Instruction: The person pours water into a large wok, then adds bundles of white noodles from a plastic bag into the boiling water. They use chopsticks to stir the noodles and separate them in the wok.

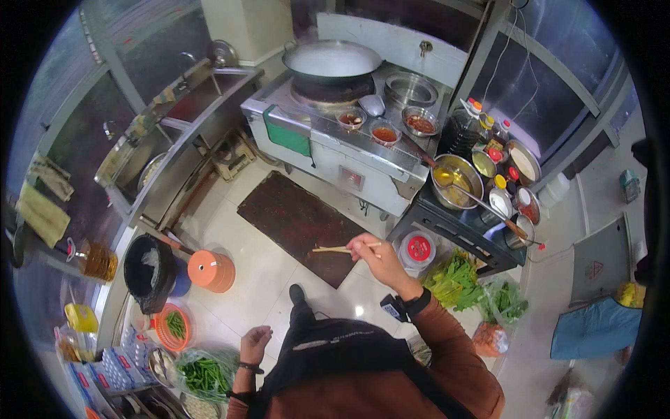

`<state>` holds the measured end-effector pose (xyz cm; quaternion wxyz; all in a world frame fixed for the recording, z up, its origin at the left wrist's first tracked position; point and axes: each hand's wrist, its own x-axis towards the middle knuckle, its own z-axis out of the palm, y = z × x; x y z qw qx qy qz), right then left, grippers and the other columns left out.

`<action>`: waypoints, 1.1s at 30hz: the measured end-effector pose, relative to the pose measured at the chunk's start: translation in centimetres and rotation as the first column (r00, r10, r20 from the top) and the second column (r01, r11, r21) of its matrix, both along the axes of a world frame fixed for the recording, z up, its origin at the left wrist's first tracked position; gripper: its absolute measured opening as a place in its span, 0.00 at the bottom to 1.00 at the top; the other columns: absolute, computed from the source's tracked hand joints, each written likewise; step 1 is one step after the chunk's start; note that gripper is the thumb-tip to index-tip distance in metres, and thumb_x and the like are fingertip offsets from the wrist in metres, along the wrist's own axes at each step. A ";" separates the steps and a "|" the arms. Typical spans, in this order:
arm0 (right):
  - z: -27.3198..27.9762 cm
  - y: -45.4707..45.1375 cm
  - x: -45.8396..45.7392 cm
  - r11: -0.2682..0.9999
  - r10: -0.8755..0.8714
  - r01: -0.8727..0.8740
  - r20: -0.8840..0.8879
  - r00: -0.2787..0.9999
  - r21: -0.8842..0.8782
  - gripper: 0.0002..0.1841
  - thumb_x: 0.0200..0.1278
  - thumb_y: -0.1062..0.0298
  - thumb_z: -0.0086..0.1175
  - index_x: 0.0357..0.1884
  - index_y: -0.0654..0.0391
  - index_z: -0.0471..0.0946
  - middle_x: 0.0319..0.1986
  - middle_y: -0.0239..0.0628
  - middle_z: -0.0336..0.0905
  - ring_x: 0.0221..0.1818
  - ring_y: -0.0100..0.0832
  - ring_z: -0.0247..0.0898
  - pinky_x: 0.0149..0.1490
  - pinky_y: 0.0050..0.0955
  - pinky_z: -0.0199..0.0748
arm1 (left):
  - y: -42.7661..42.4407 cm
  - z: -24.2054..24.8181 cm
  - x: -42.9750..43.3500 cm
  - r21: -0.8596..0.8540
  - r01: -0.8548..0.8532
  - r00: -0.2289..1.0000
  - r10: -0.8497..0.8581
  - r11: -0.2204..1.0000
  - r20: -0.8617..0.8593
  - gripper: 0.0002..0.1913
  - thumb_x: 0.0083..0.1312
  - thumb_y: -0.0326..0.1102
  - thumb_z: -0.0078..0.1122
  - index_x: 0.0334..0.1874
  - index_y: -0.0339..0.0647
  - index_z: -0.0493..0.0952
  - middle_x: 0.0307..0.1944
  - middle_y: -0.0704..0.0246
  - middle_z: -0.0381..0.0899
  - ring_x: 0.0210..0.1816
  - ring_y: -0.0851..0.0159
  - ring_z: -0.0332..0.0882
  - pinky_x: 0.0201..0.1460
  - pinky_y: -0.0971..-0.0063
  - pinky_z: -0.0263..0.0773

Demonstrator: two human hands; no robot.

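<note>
My right hand (pixel 372 256) is raised over the floor and grips a pair of wooden chopsticks (pixel 331 249), whose tips point left above a dark floor mat (pixel 298 225). Lower down on the left hangs my left hand (pixel 255 343), loosely curled, with nothing visible in it. Nearest to that hand is a clear plastic bag of green peppers (pixel 205 373). Ahead stands a steel stove (pixel 324 133) bearing a large steaming wok (pixel 333 58). Along the stove's front edge sit bowls of red sauce (pixel 384 134) and dark sauce (pixel 350 119).
Right of the stove, a pot of oil (pixel 456 180) with a ladle stands among seasoning containers and bottles (pixel 466 128). Leafy greens (pixel 454 277) lie below. Orange buckets (pixel 211 271), a black bin (pixel 149 272) and a steel sink (pixel 196 99) line the left side.
</note>
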<state>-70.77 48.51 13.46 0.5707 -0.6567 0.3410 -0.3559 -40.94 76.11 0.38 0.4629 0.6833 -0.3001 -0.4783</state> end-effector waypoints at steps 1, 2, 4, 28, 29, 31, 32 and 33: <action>0.0 -1.4 1.4 0.998 -0.048 0.049 -0.038 0.998 0.031 0.15 0.72 0.62 0.46 0.39 0.64 0.77 0.30 0.32 0.76 0.33 0.22 0.73 0.42 0.21 0.71 | -2.4 -0.4 2.1 0.010 0.034 0.999 -0.034 0.999 0.012 0.09 0.62 0.22 0.58 0.45 0.31 0.78 0.38 0.66 0.83 0.42 0.70 0.80 0.48 0.78 0.74; 0.1 -3.0 2.9 0.996 -0.082 0.084 -0.042 0.996 0.035 0.15 0.71 0.61 0.46 0.39 0.64 0.78 0.29 0.32 0.77 0.33 0.22 0.73 0.40 0.21 0.71 | -5.0 -0.5 4.0 0.002 0.059 0.998 -0.059 0.998 0.004 0.09 0.62 0.21 0.57 0.45 0.32 0.78 0.38 0.66 0.83 0.41 0.70 0.80 0.48 0.77 0.74; 0.9 -6.4 5.5 0.988 -0.139 0.143 -0.058 0.989 0.067 0.16 0.71 0.61 0.46 0.38 0.65 0.78 0.29 0.32 0.78 0.33 0.22 0.74 0.39 0.21 0.72 | -10.4 -0.4 8.3 -0.014 0.111 0.994 -0.111 0.994 -0.008 0.09 0.62 0.21 0.56 0.44 0.32 0.78 0.37 0.66 0.83 0.41 0.71 0.80 0.48 0.78 0.74; 9.2 -53.7 19.1 0.804 -0.584 0.573 -0.028 0.811 -0.156 0.17 0.72 0.61 0.45 0.43 0.66 0.77 0.37 0.39 0.79 0.37 0.29 0.78 0.45 0.27 0.77 | -58.1 2.6 31.2 0.063 0.359 0.932 -0.362 0.931 0.035 0.11 0.62 0.23 0.57 0.47 0.29 0.77 0.41 0.60 0.83 0.45 0.66 0.81 0.51 0.74 0.75; 9.1 -55.2 20.3 0.813 -0.574 0.569 -0.001 0.819 -0.122 0.16 0.72 0.63 0.45 0.43 0.67 0.77 0.37 0.38 0.79 0.37 0.29 0.77 0.45 0.27 0.77 | -59.3 2.4 32.0 0.095 0.344 0.939 -0.344 0.934 -0.014 0.12 0.62 0.23 0.58 0.47 0.29 0.77 0.41 0.61 0.83 0.44 0.66 0.81 0.50 0.74 0.75; 9.3 -57.5 22.1 0.807 -0.577 0.556 -0.064 0.814 -0.200 0.16 0.72 0.63 0.46 0.43 0.67 0.78 0.38 0.38 0.80 0.38 0.28 0.77 0.46 0.26 0.76 | -61.5 1.6 33.9 0.112 0.360 0.932 -0.352 0.926 -0.081 0.11 0.62 0.23 0.58 0.47 0.30 0.77 0.41 0.61 0.83 0.44 0.67 0.81 0.50 0.75 0.75; 9.4 -58.3 22.8 0.813 -0.574 0.554 -0.086 0.814 -0.179 0.16 0.72 0.63 0.47 0.43 0.67 0.78 0.38 0.38 0.80 0.38 0.28 0.77 0.46 0.26 0.76 | -62.6 1.0 34.9 0.130 0.398 0.917 -0.390 0.908 -0.084 0.11 0.61 0.23 0.58 0.47 0.30 0.77 0.40 0.61 0.83 0.43 0.67 0.81 0.50 0.75 0.75; 9.6 -58.6 23.3 0.821 -0.564 0.547 -0.085 0.822 -0.164 0.16 0.72 0.63 0.47 0.44 0.68 0.78 0.38 0.38 0.80 0.38 0.28 0.77 0.47 0.25 0.75 | -63.3 0.7 35.9 0.153 0.442 0.897 -0.433 0.884 -0.088 0.11 0.61 0.23 0.58 0.47 0.30 0.77 0.40 0.61 0.83 0.43 0.67 0.81 0.49 0.75 0.75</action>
